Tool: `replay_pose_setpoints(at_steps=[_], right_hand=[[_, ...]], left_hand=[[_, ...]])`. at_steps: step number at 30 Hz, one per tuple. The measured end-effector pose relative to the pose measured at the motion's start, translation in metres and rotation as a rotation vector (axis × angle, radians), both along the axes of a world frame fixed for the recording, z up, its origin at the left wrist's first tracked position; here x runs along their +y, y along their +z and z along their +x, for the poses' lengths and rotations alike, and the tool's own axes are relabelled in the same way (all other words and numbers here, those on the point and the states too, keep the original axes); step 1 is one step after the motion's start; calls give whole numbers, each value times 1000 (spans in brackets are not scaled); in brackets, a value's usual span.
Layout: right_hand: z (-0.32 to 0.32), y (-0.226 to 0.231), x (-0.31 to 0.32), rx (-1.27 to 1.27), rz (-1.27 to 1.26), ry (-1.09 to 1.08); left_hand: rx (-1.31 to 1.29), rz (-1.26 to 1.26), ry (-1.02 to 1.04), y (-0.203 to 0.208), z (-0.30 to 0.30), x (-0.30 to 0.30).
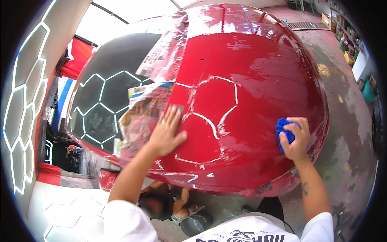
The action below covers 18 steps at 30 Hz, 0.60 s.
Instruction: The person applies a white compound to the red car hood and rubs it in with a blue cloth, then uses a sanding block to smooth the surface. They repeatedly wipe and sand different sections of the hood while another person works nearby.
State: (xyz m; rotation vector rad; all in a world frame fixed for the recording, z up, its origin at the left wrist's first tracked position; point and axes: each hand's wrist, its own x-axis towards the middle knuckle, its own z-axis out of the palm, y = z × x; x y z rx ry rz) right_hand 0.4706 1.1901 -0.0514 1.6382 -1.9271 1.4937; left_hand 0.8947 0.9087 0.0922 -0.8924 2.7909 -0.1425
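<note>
A glossy red car body panel (250,105) fills the middle, with bright hexagon light lines reflected in it. My left hand (167,133) lies flat on its left part, fingers stretched forward and thumb apart. A small grey-brown patch shows by those fingertips; I cannot tell what it is. At the panel's right side, my right hand (297,139) has its fingers curled round a bunched blue cloth (284,131), which is against the paint. Left of my left hand, newspaper (141,111) and clear plastic sheeting (177,38) run along the border between red paint and dark car glass (109,88).
Below the car's near edge, another person (161,201) is low down beside a black bucket (196,223). Hexagon light tubes (26,107) line the left wall. Stained concrete floor (338,121) runs along the right, with a teal container (368,92) and shelved items beyond.
</note>
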Motion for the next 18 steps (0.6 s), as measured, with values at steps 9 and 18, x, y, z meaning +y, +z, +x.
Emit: replay_pose_setpoints(at_steps=[9, 18], right_hand=[[6, -4, -3, 31, 31, -102], [2, -2, -4, -6, 62, -13]], left_hand=[[-80, 67, -59, 22, 132, 96], [-83, 6, -5, -1, -55, -107]])
